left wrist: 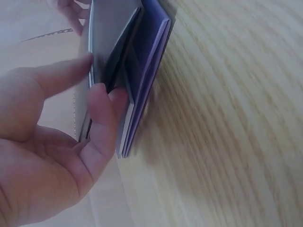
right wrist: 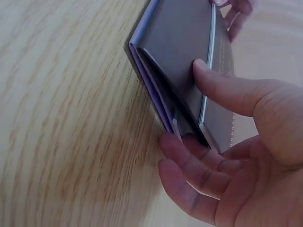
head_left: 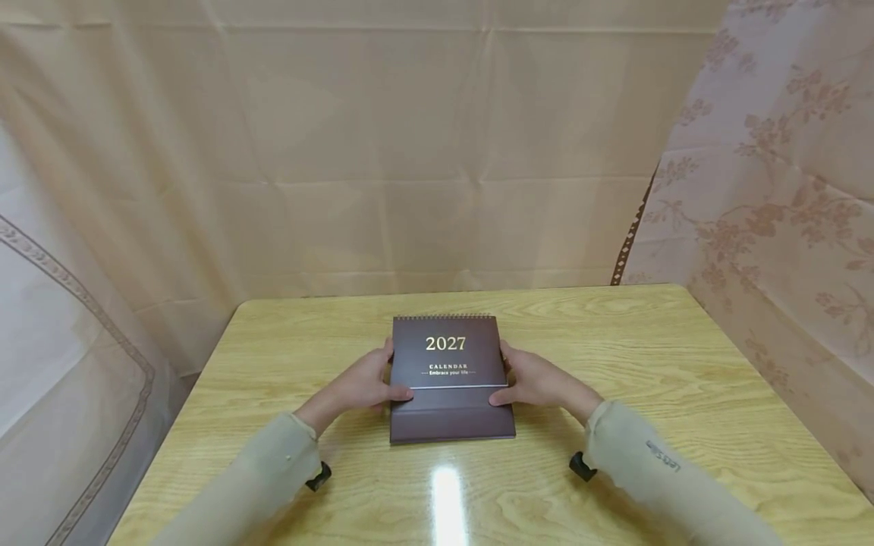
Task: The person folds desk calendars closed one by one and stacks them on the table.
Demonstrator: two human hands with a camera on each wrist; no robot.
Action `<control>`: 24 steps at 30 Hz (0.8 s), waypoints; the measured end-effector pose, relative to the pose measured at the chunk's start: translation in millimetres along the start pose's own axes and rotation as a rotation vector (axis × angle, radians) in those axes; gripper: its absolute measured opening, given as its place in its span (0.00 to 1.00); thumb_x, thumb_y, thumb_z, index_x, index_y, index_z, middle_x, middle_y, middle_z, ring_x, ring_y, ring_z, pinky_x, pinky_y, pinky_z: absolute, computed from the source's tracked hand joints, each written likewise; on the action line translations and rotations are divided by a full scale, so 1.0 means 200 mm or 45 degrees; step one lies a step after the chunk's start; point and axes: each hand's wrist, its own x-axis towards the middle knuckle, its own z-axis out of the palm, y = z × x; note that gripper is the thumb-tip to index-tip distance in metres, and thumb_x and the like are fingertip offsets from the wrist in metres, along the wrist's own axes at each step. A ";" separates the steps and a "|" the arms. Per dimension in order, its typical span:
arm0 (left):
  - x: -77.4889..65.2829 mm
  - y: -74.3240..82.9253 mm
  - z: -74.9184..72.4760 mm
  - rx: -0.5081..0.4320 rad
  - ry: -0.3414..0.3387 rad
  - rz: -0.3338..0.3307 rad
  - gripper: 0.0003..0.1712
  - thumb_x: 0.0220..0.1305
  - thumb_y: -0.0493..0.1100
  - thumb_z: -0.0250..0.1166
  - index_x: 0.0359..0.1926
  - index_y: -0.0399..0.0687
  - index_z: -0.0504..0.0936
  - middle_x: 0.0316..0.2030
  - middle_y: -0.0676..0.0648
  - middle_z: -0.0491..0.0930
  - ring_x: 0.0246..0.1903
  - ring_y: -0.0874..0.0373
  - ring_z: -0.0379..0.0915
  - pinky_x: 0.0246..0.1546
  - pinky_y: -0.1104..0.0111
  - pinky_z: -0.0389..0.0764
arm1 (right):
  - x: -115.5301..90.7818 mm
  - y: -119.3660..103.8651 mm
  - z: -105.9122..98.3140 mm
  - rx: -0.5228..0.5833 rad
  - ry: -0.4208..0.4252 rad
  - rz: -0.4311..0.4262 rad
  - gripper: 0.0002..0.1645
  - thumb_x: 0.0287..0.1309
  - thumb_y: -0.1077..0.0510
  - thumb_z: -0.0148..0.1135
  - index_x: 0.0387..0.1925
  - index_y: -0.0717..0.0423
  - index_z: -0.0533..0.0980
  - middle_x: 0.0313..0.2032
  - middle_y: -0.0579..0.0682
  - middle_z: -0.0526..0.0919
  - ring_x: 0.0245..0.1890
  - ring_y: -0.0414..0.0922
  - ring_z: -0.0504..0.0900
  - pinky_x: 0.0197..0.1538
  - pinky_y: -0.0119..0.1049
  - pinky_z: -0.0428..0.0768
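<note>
A dark brown 2027 desk calendar [head_left: 447, 413] with gold lettering and a spiral binding along its far edge lies at the middle of the table. My left hand [head_left: 372, 377] grips its left side, thumb on the front cover. In the left wrist view, fingers of the left hand [left wrist: 52, 156] reach between the front panel and the folded base. My right hand [head_left: 536, 377] holds the opposite side, its thumb pressed on the cover. The right wrist view has fingers of the right hand [right wrist: 236, 156] curled at the side edge, where the layers stand slightly apart.
The wood-grain table [head_left: 614, 341] extends around the calendar. A beige curtain [head_left: 437, 152] hangs behind its far edge, a floral cloth [head_left: 785, 189] on the right and a white cloth [head_left: 61, 341] on the left. Glare shows near the table's front.
</note>
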 end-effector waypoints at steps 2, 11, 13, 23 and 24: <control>0.00 0.00 0.01 0.014 0.004 -0.026 0.64 0.60 0.37 0.76 0.79 0.33 0.37 0.64 0.30 0.72 0.16 0.44 0.77 0.19 0.55 0.82 | 0.00 -0.01 0.01 -0.023 0.010 0.006 0.67 0.52 0.59 0.79 0.78 0.69 0.42 0.48 0.54 0.83 0.45 0.45 0.84 0.53 0.41 0.82; 0.01 0.00 0.03 0.044 0.031 -0.098 0.64 0.58 0.35 0.76 0.77 0.29 0.36 0.64 0.28 0.71 0.16 0.48 0.76 0.20 0.58 0.82 | 0.02 -0.01 0.02 -0.067 0.005 0.034 0.67 0.50 0.58 0.81 0.78 0.69 0.44 0.49 0.54 0.84 0.46 0.44 0.83 0.57 0.43 0.80; 0.01 -0.01 0.03 0.044 0.034 -0.112 0.64 0.58 0.35 0.76 0.77 0.29 0.36 0.64 0.28 0.71 0.16 0.49 0.76 0.20 0.59 0.82 | 0.02 -0.01 0.03 -0.105 0.013 0.045 0.67 0.50 0.56 0.81 0.77 0.70 0.45 0.50 0.56 0.83 0.47 0.45 0.83 0.58 0.45 0.79; 0.01 -0.01 0.04 0.011 0.033 -0.157 0.61 0.61 0.36 0.74 0.78 0.32 0.37 0.66 0.31 0.70 0.19 0.50 0.76 0.21 0.60 0.82 | 0.02 -0.02 0.03 -0.401 0.041 0.105 0.63 0.51 0.46 0.79 0.75 0.72 0.54 0.55 0.62 0.75 0.41 0.46 0.73 0.49 0.44 0.76; 0.01 -0.01 0.04 0.017 0.035 -0.157 0.61 0.61 0.36 0.74 0.78 0.32 0.38 0.66 0.31 0.70 0.18 0.50 0.76 0.20 0.60 0.82 | 0.02 -0.02 0.03 -0.408 0.042 0.106 0.63 0.51 0.46 0.79 0.75 0.71 0.54 0.55 0.61 0.75 0.40 0.46 0.73 0.49 0.43 0.76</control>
